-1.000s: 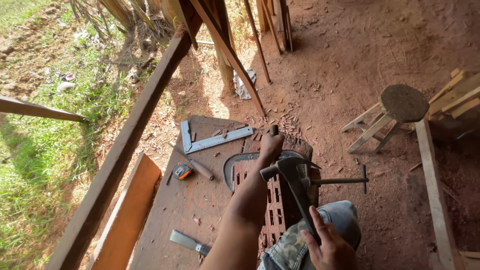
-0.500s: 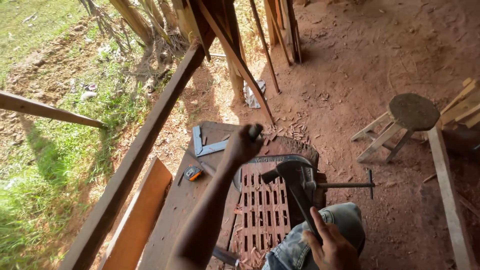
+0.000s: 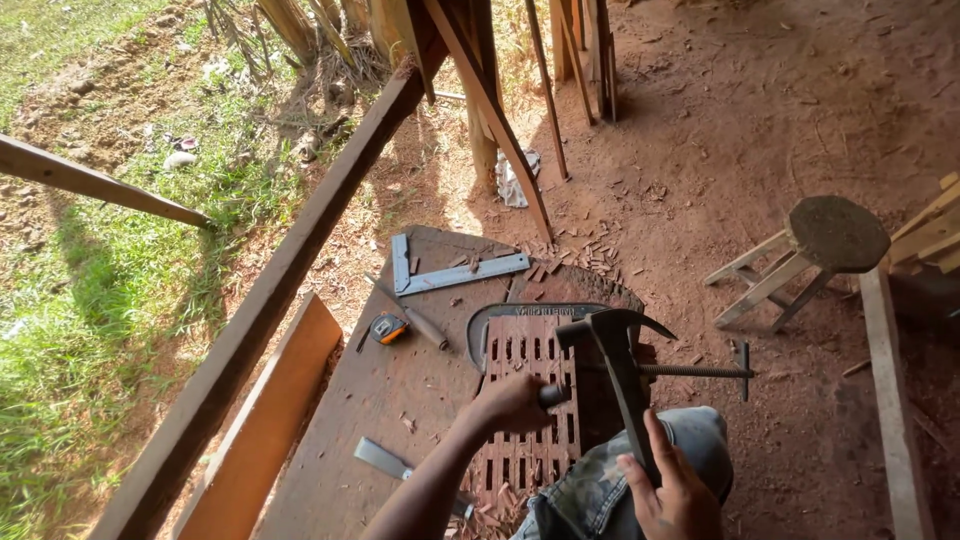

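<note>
— What do the hands hold?
— Nearest, the right hand has its grip closed on a hammer handle. The left hand is clamped on a dark tool over the slotted wooden panel.
— Beyond?
— A tape measure and a metal square on the desk.

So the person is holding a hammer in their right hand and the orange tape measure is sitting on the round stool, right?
Not quite. The head view shows the right hand does hold the hammer, but the orange tape measure lies on the wooden workbench, near the metal square. The round stool stands apart on the dirt floor with nothing on it.
</note>
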